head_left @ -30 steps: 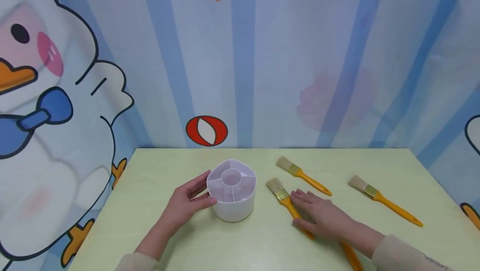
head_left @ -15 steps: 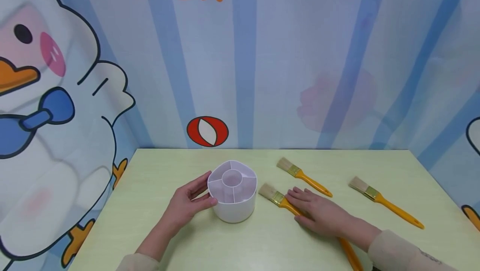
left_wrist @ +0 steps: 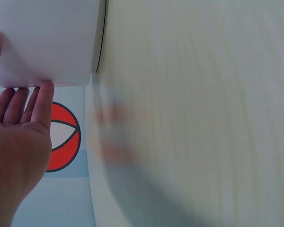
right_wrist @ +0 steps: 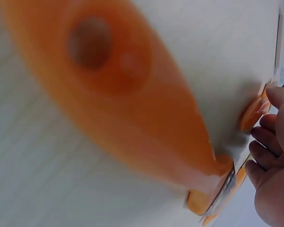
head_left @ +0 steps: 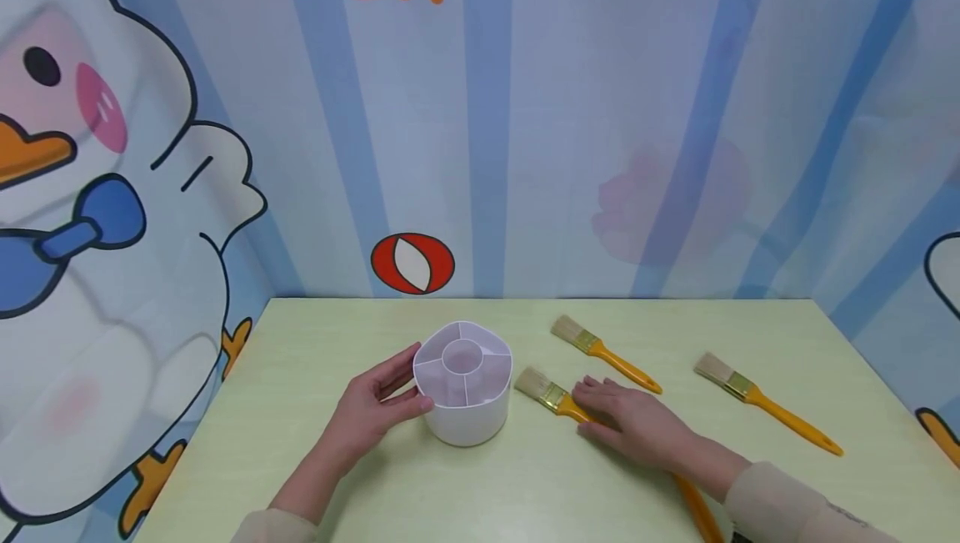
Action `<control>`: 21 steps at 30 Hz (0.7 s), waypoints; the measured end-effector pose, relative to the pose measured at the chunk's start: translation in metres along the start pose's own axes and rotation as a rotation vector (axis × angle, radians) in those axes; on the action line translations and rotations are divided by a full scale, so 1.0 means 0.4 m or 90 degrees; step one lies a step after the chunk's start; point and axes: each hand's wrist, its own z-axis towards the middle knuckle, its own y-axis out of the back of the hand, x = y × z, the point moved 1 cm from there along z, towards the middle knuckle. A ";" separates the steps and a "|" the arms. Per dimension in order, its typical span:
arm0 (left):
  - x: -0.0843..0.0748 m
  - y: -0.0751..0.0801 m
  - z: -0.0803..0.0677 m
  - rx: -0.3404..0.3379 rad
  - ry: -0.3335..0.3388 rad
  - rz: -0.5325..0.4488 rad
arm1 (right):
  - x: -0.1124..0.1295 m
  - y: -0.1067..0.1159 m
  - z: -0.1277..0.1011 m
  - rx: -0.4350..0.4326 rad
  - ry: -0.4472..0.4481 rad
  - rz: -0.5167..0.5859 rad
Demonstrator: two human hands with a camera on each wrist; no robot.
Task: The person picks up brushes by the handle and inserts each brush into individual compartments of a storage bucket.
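A white round organizer (head_left: 468, 422) with several compartments around a central tube stands upright on the table. My left hand (head_left: 367, 409) holds its left side, thumb at the front and fingers behind; the left wrist view shows the fingertips against the white wall (left_wrist: 47, 42). To the right of the organizer lies a flat paintbrush (head_left: 551, 393) with pale bristles, a gold ferrule and a yellow-orange handle. My right hand (head_left: 637, 426) grips its handle from above, thumb on the near side and fingers on the far side. The palm covers most of that handle.
A second paintbrush (head_left: 603, 353) lies behind my right hand, and a third paintbrush (head_left: 768, 403) farther right. Beneath my right forearm another orange handle (head_left: 697, 510) sticks out, large in the right wrist view. A printed curtain (head_left: 555, 109) hangs behind the table (head_left: 420, 493).
The paintbrush under my right hand has swung, its bristles shifting left and nearer the organizer, its handle moving under the palm. My left hand and the organizer have stayed put.
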 end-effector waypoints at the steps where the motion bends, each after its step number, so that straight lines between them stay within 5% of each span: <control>1: -0.001 -0.001 -0.001 0.001 -0.002 0.000 | 0.001 -0.002 0.002 -0.005 0.003 -0.005; 21: 0.005 0.001 0.003 -0.005 0.004 0.007 | 0.007 -0.020 0.035 -0.060 0.040 -0.031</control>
